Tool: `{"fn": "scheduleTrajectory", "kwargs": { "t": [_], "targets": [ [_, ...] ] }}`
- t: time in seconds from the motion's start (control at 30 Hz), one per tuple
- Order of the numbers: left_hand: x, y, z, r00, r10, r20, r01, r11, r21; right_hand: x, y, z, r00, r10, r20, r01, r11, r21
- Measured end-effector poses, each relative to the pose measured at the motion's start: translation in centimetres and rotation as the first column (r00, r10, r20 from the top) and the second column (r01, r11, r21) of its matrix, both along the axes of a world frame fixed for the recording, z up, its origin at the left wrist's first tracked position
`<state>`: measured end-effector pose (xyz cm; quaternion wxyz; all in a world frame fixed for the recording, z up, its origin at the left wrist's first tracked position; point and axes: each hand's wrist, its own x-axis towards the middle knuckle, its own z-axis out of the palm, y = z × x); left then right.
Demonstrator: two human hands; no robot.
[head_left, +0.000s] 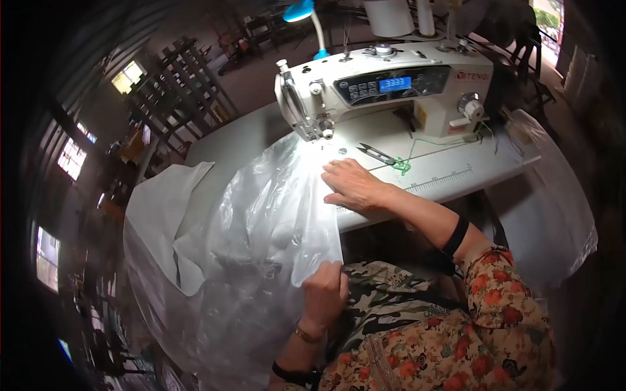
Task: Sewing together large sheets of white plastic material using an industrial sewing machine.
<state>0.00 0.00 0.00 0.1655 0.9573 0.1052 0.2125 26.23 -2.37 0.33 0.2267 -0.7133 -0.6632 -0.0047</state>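
Two hands on a shiny sheet at a sewing machine

Closest to us is a shirt (450, 348) with red and orange flowers. Green and black camouflage cloth (385, 287) covers the lap. The left hand (324, 292) is just off the front edge of the bench (443, 156). It is closed, and it pinches a corner of a shiny plastic sheet (261, 221). There is a gold band (306, 333) on that wrist.

The sheet goes from the left hand up onto the bench, right to the needle end of the machine. It also hangs down over the front edge, on the left. A dull white piece (160, 202) lies at the far left of it.

The right hand (355, 186) is open with its palm down. It rests near the front edge of the bench, and its fingertips are at the sheet's right side. A black band (456, 236) goes around that arm.

A bit farther back are small snips (378, 154), with a tangle of green thread (402, 167) by their handle end. More see-through plastic (557, 215) hangs by the bench's right end.

The white sewing machine (417, 62) stands toward the back edge, and its little screen (395, 83) glows blue. Behind it are a blue lamp (298, 11) and a big white cone of thread (389, 17).
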Motion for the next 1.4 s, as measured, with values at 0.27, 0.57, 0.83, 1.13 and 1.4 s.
{"fn": "scheduleTrajectory", "kwargs": {
  "t": [0.27,0.57,0.83,1.13,1.4],
  "targets": [
    [6.6,3.0,0.9,0.998,0.058,0.018,-0.058,0.998,-0.012,0.4,-0.5,0.1,1.000,0.014,-0.018,-0.013,0.998,0.068],
    [14.9,7.9,0.2,0.986,0.135,0.097,-0.134,0.991,-0.017,0.8,0.2,-1.1,0.999,-0.038,-0.024,0.043,0.965,0.260],
    [10.9,8.7,2.5,0.976,0.052,0.211,0.009,0.960,-0.278,1.6,0.1,-1.4,0.997,-0.033,-0.074,0.058,0.932,0.357],
    [-1.0,17.6,-3.2,0.886,0.457,0.071,-0.463,0.872,0.159,-4.5,-2.7,-1.3,0.997,0.036,0.063,-0.068,0.764,0.642],
    [-0.1,18.0,-3.7,0.895,0.444,0.032,-0.444,0.883,0.155,-17.8,-5.7,-10.2,0.939,0.267,-0.218,-0.305,0.938,-0.164]
  ]
}}
